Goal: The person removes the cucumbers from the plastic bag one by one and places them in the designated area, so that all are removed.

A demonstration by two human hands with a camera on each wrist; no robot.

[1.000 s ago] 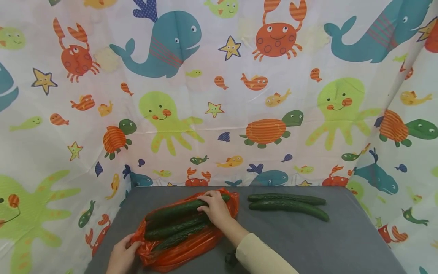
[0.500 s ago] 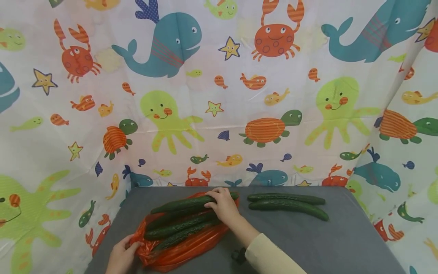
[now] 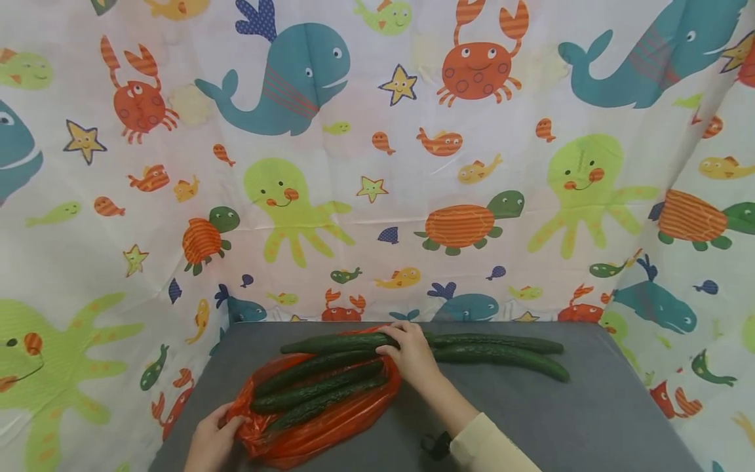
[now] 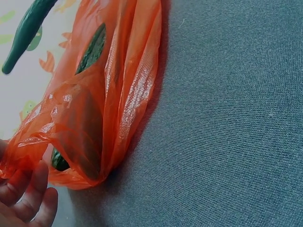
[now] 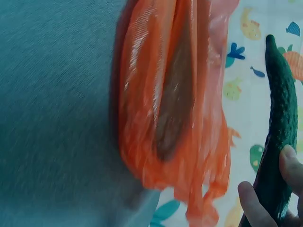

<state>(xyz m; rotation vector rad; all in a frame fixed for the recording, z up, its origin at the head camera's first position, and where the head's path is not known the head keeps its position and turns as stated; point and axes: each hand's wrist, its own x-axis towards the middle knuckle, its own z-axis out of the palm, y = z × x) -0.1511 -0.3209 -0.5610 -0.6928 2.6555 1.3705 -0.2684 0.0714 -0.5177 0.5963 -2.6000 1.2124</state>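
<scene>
An orange plastic bag [image 3: 360, 419] lies on the left part of the grey table, its top side open. Several dark green cucumbers [image 3: 315, 395] rest inside, partly veiled by the film in both wrist views. My left hand [image 3: 211, 438] pinches the bag's near left edge; its fingers [image 4: 35, 201] curl at the crumpled plastic. With thumb and fingers, my right hand [image 3: 411, 353] grips one cucumber [image 5: 282, 106] near its right end. That cucumber is raised over the bag's far side, and the hand hides its right end in the head view.
Two more cucumbers [image 3: 504, 354] lie side by side on the grey tabletop [image 3: 531, 426], right of the bag, their left ends behind my right hand. A curtain [image 3: 377, 262] printed with sea animals stands along the table's back and sides.
My right hand has drawn one cucumber up out of the bag and moved right with it. My left hand keeps its hold on the bag's edge.
</scene>
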